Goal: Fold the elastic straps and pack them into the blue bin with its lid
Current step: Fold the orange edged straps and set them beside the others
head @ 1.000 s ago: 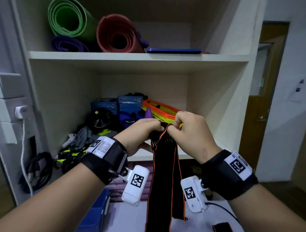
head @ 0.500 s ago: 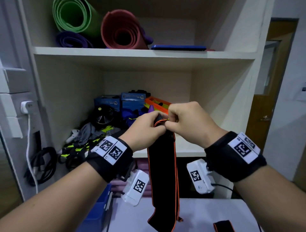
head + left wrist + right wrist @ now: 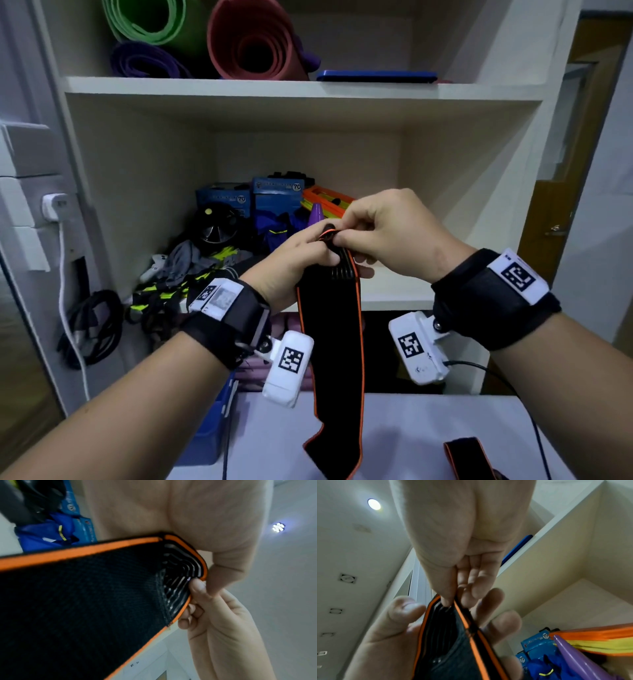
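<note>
Number "70" in a round white badge on the left blue box [image 3: 222,200], far on the lower shelf; same "70" on the right blue box [image 3: 278,194] just beside it; "70" again on both blue boxes in the right wrist view [image 3: 537,641]; remaining print on the boxes too blurred to read; square black-and-white coded markers on the wrist bands and wrist cameras, bearing no legible text.
</note>
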### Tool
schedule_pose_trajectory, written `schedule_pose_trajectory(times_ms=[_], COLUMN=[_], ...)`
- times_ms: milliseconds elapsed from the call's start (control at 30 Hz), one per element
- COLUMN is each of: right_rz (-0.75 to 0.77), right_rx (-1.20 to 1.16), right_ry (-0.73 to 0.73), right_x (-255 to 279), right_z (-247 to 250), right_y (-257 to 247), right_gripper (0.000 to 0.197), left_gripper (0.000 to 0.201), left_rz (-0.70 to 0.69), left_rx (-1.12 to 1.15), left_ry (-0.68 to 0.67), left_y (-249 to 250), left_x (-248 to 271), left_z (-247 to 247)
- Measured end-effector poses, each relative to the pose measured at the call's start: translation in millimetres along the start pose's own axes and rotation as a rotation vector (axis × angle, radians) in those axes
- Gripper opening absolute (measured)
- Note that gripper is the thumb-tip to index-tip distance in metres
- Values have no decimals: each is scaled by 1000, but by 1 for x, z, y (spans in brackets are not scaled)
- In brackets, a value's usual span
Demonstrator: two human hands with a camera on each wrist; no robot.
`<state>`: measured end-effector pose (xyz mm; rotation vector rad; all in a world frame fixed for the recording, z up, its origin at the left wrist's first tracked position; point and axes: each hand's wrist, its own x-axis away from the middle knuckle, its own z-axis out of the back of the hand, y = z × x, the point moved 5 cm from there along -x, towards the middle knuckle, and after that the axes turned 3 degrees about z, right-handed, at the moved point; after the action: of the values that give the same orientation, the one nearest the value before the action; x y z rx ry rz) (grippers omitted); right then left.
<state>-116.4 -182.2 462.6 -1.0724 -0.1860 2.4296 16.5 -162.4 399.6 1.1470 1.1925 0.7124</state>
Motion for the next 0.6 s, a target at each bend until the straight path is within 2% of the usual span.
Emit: schedule_pose_trajectory(times_ms=[67,167,267,433,533,600], right_rz=[-42,-90,-132,-237,-319,-382], right_rx=[-43,-44,-73,-79,-80,-89], right_ry=[66,112,136,131,130,132], right_x=[-1,-1,-1,5,14,22], right_z=[0,-1,-2,-12,-26,-41], right_y=[5,12,22,55,85,108], right_gripper=[14,14,14,15,17,19], left_gripper=[67,69,60,48,44,37], left_rz=[9,45,117,222,269,357], left_rx=[122,227,286,329,317,241], left_ry=[-38,-9,19,-9,57,124], left_y=[-12,-39,-71,-123,-172,-210], left_x=[4,11,17,30,44,61], left_z=[-1,-4,-8,-21,-22,-22])
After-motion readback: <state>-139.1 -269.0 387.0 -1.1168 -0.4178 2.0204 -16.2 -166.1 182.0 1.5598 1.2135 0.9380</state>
